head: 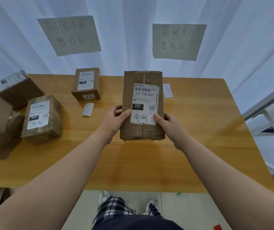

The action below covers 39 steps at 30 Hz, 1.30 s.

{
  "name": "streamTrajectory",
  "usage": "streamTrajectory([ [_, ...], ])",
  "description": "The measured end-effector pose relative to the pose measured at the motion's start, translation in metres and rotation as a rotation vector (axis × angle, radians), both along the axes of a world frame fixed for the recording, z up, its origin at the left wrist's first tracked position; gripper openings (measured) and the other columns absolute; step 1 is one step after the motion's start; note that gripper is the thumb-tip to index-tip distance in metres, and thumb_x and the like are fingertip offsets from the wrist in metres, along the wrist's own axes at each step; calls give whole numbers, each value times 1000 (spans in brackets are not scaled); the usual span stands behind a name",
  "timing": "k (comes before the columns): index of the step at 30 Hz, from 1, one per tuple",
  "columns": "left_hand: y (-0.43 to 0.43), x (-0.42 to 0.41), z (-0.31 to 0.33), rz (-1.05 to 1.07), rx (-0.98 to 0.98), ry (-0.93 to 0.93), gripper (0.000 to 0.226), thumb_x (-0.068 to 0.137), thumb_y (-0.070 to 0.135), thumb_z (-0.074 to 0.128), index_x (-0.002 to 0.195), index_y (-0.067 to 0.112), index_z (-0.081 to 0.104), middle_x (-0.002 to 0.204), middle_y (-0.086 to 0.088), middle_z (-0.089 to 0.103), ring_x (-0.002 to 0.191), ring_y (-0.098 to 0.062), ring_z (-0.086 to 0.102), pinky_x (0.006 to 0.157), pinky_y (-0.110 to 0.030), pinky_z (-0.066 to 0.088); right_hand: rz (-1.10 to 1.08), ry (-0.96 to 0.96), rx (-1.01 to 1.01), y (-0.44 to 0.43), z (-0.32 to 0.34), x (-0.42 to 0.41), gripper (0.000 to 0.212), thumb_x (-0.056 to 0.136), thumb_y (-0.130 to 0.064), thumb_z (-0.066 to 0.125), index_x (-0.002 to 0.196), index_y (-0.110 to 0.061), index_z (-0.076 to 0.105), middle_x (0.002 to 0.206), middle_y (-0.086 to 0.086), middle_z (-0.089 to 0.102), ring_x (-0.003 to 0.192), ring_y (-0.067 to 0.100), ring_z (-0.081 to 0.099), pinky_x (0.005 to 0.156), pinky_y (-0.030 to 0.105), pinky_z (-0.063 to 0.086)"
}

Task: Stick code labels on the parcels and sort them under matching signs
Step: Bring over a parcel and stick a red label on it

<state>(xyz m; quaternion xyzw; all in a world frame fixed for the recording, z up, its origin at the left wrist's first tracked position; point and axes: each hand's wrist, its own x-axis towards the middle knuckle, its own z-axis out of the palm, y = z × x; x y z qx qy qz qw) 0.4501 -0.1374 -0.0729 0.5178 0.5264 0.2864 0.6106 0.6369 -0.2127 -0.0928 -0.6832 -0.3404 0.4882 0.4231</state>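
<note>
A tall brown cardboard parcel [142, 78] with a white shipping label reading 231-239-K01 is held above the wooden table [199, 130]. My left hand [116, 118] grips its lower left side and my right hand [167, 123] grips its lower right side, thumbs on the label. Two handwritten paper signs hang on the white curtain: the left sign [69, 34] and the right sign [177, 41]. A small labelled parcel [87, 83] stands under the left sign. A roll of code labels [88, 110] lies on the table left of my hands.
Another labelled parcel [43, 118] sits at the table's left, beside a pile of several brown boxes [3, 113] at the left edge. A small white slip [167, 90] lies behind the held parcel. A white metal frame [265, 113] stands to the right.
</note>
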Motion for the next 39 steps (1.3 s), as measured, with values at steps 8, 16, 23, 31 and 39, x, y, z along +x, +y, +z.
streamTrajectory([
  [8,-16,9,-46,-38,-170,121,47,95,22,54,138,12,39,127,-5,52,107,-19,53,76,-28,48,54,-15,-128,-2,-33,14,46,93,-21,59,135,-12,44,117,0,59,91,11,59,65,17,47],
  [16,14,16,-68,-46,-57,399,40,92,21,58,127,4,54,123,-12,61,109,-27,58,94,-47,49,85,-117,-213,22,-56,16,34,94,-10,52,128,-13,51,125,7,60,105,22,58,85,33,51],
  [23,34,18,-69,-205,16,580,34,90,21,58,120,6,51,115,-8,57,103,-24,55,89,-37,49,65,-230,-297,42,-60,20,44,89,-28,55,130,-14,45,106,0,57,94,19,59,80,38,54],
  [31,73,34,-55,-281,230,690,45,90,23,53,133,14,42,136,-8,39,124,-23,39,101,-34,35,-49,-410,-323,70,-53,55,32,87,-37,51,110,-16,56,88,0,61,73,14,58,64,33,49],
  [39,115,85,-51,-361,422,781,28,92,28,50,118,21,53,124,0,49,121,-20,38,102,-35,28,-30,-550,-291,121,-69,125,28,93,-11,45,118,-8,57,105,6,57,83,21,54,64,29,42],
])
